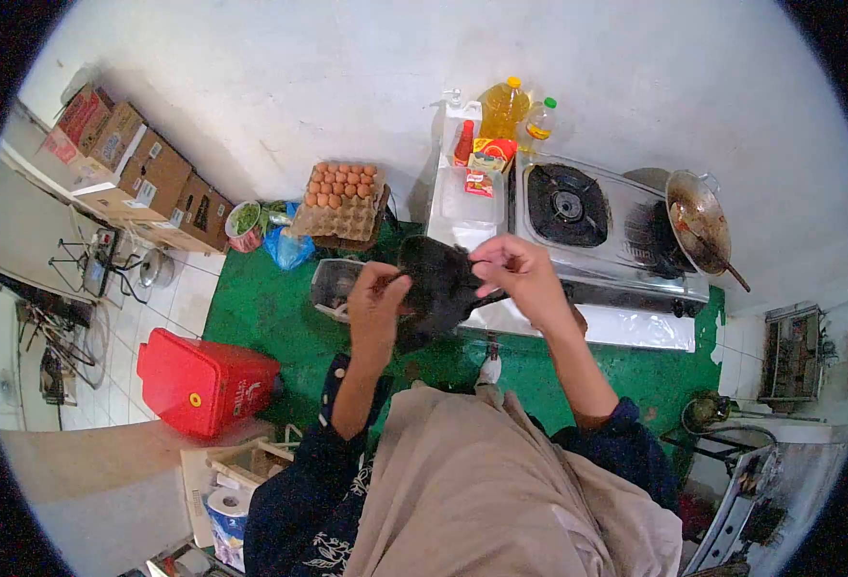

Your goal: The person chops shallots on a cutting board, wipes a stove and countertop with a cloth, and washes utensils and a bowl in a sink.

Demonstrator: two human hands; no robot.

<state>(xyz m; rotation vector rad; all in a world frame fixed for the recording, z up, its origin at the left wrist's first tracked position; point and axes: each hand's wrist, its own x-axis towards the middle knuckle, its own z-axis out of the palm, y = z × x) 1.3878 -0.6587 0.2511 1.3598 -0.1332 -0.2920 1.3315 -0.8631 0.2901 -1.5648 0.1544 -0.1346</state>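
A thin black plastic bag [432, 288] hangs in front of my body, over the green floor. My left hand [376, 293] pinches its left side, with the thumb against the curled fingers. At the upper right edge of the bag, my right hand [517, 274] is closed with thumb and fingertips together on the black plastic. Whether anything is inside the bag cannot be seen. Just behind my left hand, a clear plastic container [333, 287] sits on the floor, partly covered by the hand.
Ahead to the right stands a two-burner gas stove [568, 207] with a wok [698, 221] on it. Oil bottles [506, 111] stand by the wall. Egg trays [342, 207], cardboard boxes [145, 168] and a red bin [203, 385] are on the left.
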